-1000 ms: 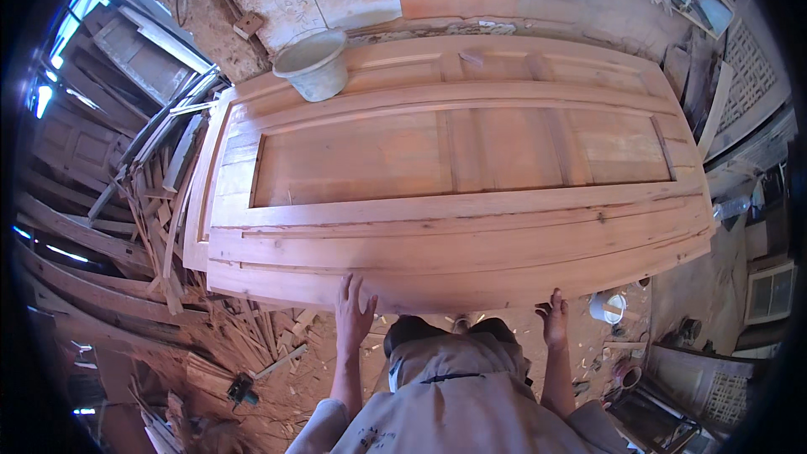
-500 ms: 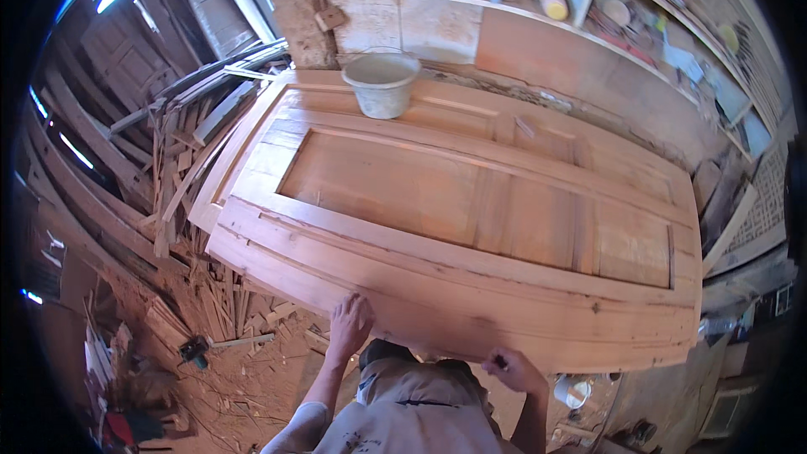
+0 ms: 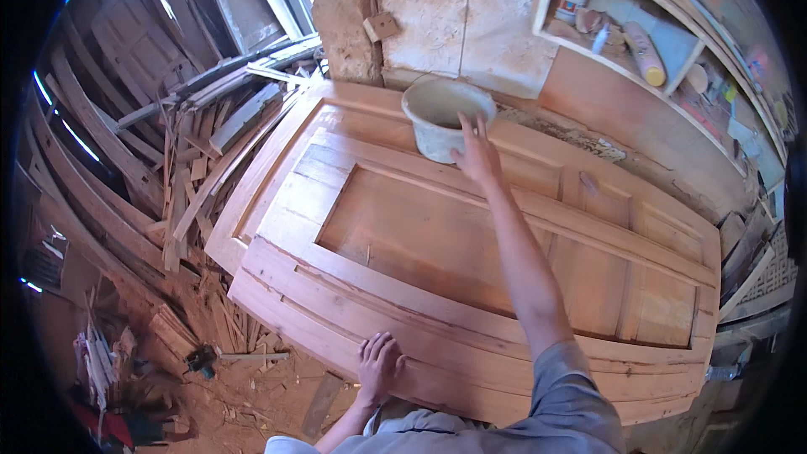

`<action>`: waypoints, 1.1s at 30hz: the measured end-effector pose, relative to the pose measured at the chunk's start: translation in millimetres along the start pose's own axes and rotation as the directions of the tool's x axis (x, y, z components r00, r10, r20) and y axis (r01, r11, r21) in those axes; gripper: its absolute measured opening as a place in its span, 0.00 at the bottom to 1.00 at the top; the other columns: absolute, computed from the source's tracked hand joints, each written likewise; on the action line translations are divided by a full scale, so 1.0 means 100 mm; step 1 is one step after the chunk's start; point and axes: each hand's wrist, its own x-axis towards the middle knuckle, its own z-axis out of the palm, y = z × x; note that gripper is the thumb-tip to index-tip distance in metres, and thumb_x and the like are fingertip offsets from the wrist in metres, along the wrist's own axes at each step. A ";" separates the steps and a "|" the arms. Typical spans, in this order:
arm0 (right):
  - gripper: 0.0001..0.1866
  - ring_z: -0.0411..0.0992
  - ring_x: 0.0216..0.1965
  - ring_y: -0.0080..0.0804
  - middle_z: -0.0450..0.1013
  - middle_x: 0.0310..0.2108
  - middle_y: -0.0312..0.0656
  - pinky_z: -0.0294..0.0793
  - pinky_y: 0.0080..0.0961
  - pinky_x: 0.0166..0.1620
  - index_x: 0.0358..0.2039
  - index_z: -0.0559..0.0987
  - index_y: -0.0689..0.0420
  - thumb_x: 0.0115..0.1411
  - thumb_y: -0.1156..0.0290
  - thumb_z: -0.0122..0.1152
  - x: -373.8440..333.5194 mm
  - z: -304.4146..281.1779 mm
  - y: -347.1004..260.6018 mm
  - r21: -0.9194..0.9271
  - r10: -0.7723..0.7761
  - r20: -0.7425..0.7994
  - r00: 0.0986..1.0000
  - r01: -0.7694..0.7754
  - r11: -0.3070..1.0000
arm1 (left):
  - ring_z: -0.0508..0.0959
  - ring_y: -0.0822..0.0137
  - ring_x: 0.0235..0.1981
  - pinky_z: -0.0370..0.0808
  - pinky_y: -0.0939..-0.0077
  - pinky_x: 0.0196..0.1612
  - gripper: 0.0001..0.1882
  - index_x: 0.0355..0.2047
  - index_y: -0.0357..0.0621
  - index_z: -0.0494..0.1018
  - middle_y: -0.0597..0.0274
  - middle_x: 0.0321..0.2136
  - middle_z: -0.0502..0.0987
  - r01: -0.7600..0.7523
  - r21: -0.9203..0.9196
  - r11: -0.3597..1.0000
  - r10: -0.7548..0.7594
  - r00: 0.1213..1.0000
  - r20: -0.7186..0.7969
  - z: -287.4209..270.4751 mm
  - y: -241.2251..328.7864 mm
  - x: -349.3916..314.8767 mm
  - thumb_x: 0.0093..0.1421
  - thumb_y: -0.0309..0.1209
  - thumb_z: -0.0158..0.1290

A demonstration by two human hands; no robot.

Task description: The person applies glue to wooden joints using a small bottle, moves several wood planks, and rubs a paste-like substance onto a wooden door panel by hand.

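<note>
A wooden panel door (image 3: 353,282) lies flat in front of me, over another panel door (image 3: 277,139) that shows along its far and left sides. My left hand (image 3: 380,363) rests on the near edge of the upper door, its fingers slightly apart. My right arm stretches across the doors to a pale grey bucket (image 3: 437,141) at the far side. In front of its rim is my right hand (image 3: 479,155), with fingers and thumb spread. Whether the fingertips touch the rim, I cannot tell. What the bucket holds cannot be made out.
Scrap timber (image 3: 197,160) is heaped at the left. A wall shelf (image 3: 622,55) at the far right holds a tub, bottles and other clutter. A small wood piece (image 3: 588,182) lies on the far door. Sawdust and offcuts cover the floor (image 3: 244,395).
My right hand has gone from the near edge of the door out to the bucket, and its fingers have spread. My left hand stays at the near edge. The view has shifted.
</note>
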 end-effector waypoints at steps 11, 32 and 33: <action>0.13 0.73 0.36 0.46 0.71 0.38 0.43 0.75 0.41 0.39 0.38 0.71 0.53 0.53 0.66 0.59 -0.22 0.60 0.82 -0.377 -0.133 -0.081 0.988 0.093 0.922 | 0.67 0.56 0.55 0.55 0.56 0.60 0.19 0.43 0.47 0.73 0.58 0.50 0.71 0.049 0.014 0.999 -0.050 0.991 0.123 0.00 -0.09 0.06 0.54 0.40 0.56; 0.14 0.74 0.43 0.46 0.75 0.42 0.52 0.71 0.42 0.45 0.37 0.79 0.62 0.60 0.64 0.53 0.86 -0.33 1.63 -0.156 0.499 0.621 0.604 -0.529 0.834 | 0.65 0.48 0.56 0.58 0.52 0.60 0.18 0.47 0.44 0.71 0.51 0.51 0.70 0.112 -0.088 0.990 -0.098 0.984 0.148 -0.10 0.05 0.27 0.56 0.33 0.55; 0.15 0.74 0.43 0.46 0.75 0.42 0.53 0.71 0.41 0.45 0.37 0.78 0.63 0.59 0.63 0.54 0.95 -0.19 1.82 -0.245 0.467 0.561 0.684 -0.402 0.882 | 0.65 0.48 0.56 0.58 0.52 0.60 0.18 0.47 0.44 0.71 0.51 0.51 0.70 0.110 -0.101 0.989 -0.094 0.985 0.147 -0.08 0.05 0.27 0.56 0.33 0.55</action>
